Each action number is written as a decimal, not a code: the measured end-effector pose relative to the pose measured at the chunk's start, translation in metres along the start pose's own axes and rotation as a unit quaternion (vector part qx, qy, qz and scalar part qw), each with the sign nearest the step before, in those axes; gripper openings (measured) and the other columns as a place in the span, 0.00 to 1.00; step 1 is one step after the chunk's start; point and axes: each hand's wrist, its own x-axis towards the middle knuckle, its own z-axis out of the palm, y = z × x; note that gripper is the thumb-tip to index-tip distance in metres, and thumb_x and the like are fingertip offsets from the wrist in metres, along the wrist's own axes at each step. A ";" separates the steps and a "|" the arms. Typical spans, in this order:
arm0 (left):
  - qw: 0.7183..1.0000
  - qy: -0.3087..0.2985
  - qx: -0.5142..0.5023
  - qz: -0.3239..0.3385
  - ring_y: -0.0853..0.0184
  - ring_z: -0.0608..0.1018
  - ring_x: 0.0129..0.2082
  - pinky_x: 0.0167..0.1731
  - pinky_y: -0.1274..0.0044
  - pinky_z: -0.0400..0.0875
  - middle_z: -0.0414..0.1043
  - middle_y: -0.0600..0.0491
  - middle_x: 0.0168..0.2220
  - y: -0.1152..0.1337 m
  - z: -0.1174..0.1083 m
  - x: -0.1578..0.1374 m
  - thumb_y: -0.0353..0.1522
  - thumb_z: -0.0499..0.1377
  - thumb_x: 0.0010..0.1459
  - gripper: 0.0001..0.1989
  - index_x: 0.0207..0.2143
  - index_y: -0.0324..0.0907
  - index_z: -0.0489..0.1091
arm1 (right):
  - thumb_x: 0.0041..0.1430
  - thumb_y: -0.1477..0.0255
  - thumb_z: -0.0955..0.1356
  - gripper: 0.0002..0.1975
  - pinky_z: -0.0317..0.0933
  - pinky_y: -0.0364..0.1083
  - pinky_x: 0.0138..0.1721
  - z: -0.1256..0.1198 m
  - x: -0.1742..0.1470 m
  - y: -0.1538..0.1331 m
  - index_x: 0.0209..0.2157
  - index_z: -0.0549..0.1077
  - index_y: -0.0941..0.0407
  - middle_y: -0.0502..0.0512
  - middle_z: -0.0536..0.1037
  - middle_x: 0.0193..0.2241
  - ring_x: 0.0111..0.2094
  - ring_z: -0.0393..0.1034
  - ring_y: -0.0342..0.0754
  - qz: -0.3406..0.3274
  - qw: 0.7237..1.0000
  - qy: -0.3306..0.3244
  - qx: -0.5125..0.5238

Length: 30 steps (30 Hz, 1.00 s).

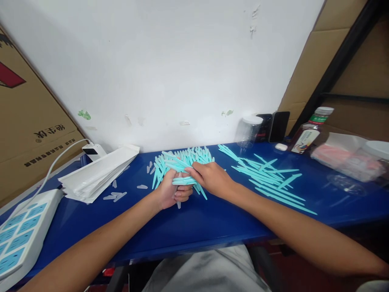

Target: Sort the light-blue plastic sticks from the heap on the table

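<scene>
My left hand (169,190) is closed around several slim turquoise sticks (184,181), shaped like eyebrow razors, with a translucent piece poking out below the fist. Close against it, my right hand (214,177) has thumb and fingers pinched at the sticks; how many it grips is hidden. Behind both hands lies a dense pile of the same sticks (158,172), many with translucent caps at the far ends. To the right, more turquoise sticks (267,174) are spread loosely, without visible caps. Small loose translucent caps (115,196) lie on the left.
On the blue table (212,227), white paper sleeves (99,174) and a power strip (27,231) lie left. A clear jar (248,132), dark phones (279,126), a bottle (310,132) and a pink-filled bag (343,154) stand right. A white wall (182,73) rises behind.
</scene>
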 end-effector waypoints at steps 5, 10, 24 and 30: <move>1.000 0.027 0.010 0.012 0.76 0.51 0.14 0.12 0.84 0.44 0.51 0.59 0.18 -0.002 0.004 -0.001 0.44 0.54 0.62 0.18 0.24 0.43 0.59 | 0.77 0.58 0.57 0.23 0.38 0.46 0.28 0.002 -0.001 0.000 0.40 0.75 0.59 0.57 0.81 0.27 0.26 0.69 0.46 -0.010 1.000 0.004 -0.011; 0.999 0.039 0.030 0.010 0.75 0.51 0.14 0.11 0.84 0.45 0.50 0.59 0.17 0.000 0.006 -0.001 0.43 0.52 0.62 0.17 0.24 0.43 0.58 | 0.77 0.58 0.58 0.23 0.37 0.46 0.27 0.005 0.001 0.002 0.38 0.75 0.58 0.56 0.79 0.25 0.24 0.67 0.46 -0.012 1.000 0.010 -0.004; 0.989 0.103 0.032 0.099 0.75 0.50 0.11 0.09 0.84 0.43 0.51 0.62 0.19 0.021 -0.011 -0.001 0.42 0.48 0.67 0.14 0.30 0.45 0.57 | 0.76 0.58 0.57 0.24 0.41 0.45 0.29 -0.005 0.013 0.032 0.28 0.66 0.55 0.48 0.61 0.19 0.22 0.52 0.43 -0.034 0.987 0.065 0.142; 0.975 0.116 0.117 0.149 0.78 0.49 0.12 0.10 0.86 0.44 0.51 0.64 0.20 0.019 -0.016 0.001 0.47 0.59 0.66 0.18 0.33 0.44 0.60 | 0.74 0.59 0.60 0.18 0.42 0.45 0.28 -0.003 0.013 0.038 0.30 0.61 0.54 0.44 0.57 0.20 0.21 0.49 0.42 -0.032 0.979 0.061 0.190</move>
